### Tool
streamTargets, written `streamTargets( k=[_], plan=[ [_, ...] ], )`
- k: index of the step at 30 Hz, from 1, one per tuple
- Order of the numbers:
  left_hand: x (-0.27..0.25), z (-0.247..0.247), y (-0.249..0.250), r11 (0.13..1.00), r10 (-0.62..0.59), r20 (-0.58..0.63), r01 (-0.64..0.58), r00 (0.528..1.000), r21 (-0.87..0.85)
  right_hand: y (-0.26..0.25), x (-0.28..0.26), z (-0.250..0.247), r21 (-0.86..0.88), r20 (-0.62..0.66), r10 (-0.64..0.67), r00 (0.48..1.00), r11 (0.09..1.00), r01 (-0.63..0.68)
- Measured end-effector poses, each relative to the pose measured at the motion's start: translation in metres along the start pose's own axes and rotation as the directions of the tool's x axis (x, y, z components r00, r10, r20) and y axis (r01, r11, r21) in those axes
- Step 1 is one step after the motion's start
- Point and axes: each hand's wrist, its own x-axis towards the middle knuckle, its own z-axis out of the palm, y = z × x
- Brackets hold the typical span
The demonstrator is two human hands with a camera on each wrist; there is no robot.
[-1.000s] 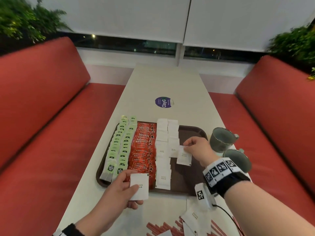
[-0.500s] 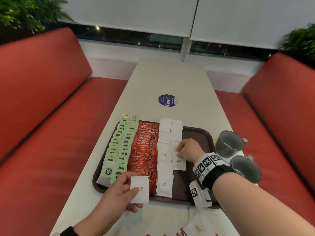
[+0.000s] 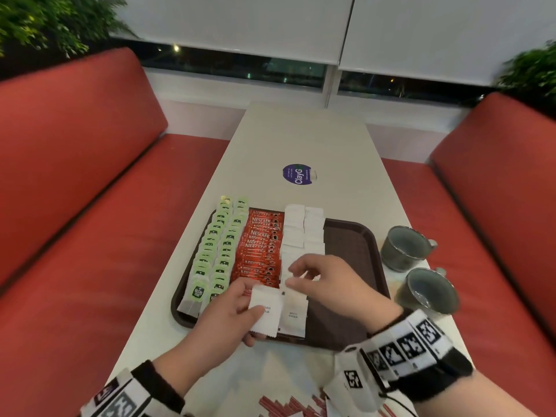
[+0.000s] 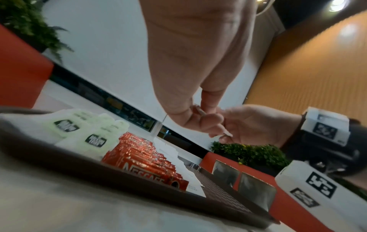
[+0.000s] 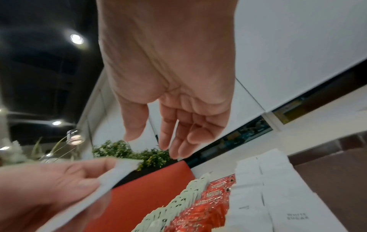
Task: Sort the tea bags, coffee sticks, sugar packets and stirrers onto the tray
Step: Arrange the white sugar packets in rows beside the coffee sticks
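While the left hand [image 3: 231,314] pinches a white sugar packet [image 3: 266,311] over the tray's [image 3: 346,239] near edge, the right hand [image 3: 331,284], fingers loose and holding nothing, hovers at the packet's two o'clock, almost touching it.

The left hand [image 3: 231,311] covers the near end of the coffee sticks [image 3: 260,251] and part of the print on the sugar packet [image 3: 266,311] it holds. The right hand [image 3: 328,284] hides the middle of the sugar packet rows [image 3: 304,227]. Red stirrers [image 3: 282,406] run off the head view's bottom edge. In the left wrist view the two mugs [image 4: 244,182] are blurred.
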Motion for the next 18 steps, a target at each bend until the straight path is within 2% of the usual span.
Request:
streamTargets(
  k=[2, 4, 5, 7, 9, 10, 13, 14, 15, 16, 18],
  plan=[
    [-0.001, 0.006, 0.003, 0.979, 0.096, 0.048, -0.103, 0.994, 0.177, -0.006, -0.014, 0.008, -0.034, 0.051, -0.043, 0.998, 0.998, 0.045],
    [-0.002, 0.012, 0.005, 0.906, 0.209, 0.055, -0.215, 0.976, 0.364, -0.009, -0.022, 0.014, -0.075, 0.088, -0.056, 0.995, 0.995, 0.062],
    [-0.002, 0.014, 0.006, 0.863, 0.271, 0.039, -0.261, 0.962, 0.434, -0.007, -0.023, 0.015, -0.041, 0.084, -0.041, 0.996, 0.998, 0.045],
    [-0.001, 0.017, 0.004, 0.783, 0.408, 0.0, -0.35, 0.913, 0.514, -0.003, -0.027, 0.014, 0.173, 0.055, 0.083, 0.995, 0.981, -0.092],
    [0.001, 0.017, 0.001, 0.701, 0.536, 0.002, -0.446, 0.844, 0.556, 0.003, -0.032, 0.012, 0.436, 0.132, 0.224, 0.966, 0.862, -0.26],
    [0.002, 0.017, 0.0, 0.632, 0.605, 0.036, -0.508, 0.795, 0.585, 0.005, -0.036, 0.012, 0.514, 0.201, 0.244, 0.949, 0.799, -0.314],
    [0.005, 0.019, -0.002, 0.376, 0.752, 0.205, -0.664, 0.626, 0.646, 0.012, -0.04, 0.013, 0.616, 0.306, 0.247, 0.919, 0.685, -0.389],
    [0.006, 0.019, -0.004, 0.331, 0.767, 0.233, -0.681, 0.597, 0.654, 0.014, -0.039, 0.011, 0.634, 0.302, 0.252, 0.92, 0.667, -0.391],
    [0.006, 0.02, -0.007, 0.321, 0.774, 0.23, -0.678, 0.59, 0.661, 0.016, -0.037, 0.008, 0.642, 0.279, 0.261, 0.924, 0.665, -0.382],
    [0.007, 0.019, -0.01, 0.344, 0.771, 0.199, -0.658, 0.605, 0.67, 0.019, -0.033, 0.005, 0.626, 0.226, 0.285, 0.931, 0.69, -0.363],
    [0.005, 0.016, -0.018, 0.443, 0.735, 0.108, -0.595, 0.669, 0.671, 0.024, -0.027, -0.004, 0.536, 0.05, 0.366, 0.929, 0.775, -0.334]
  ],
)
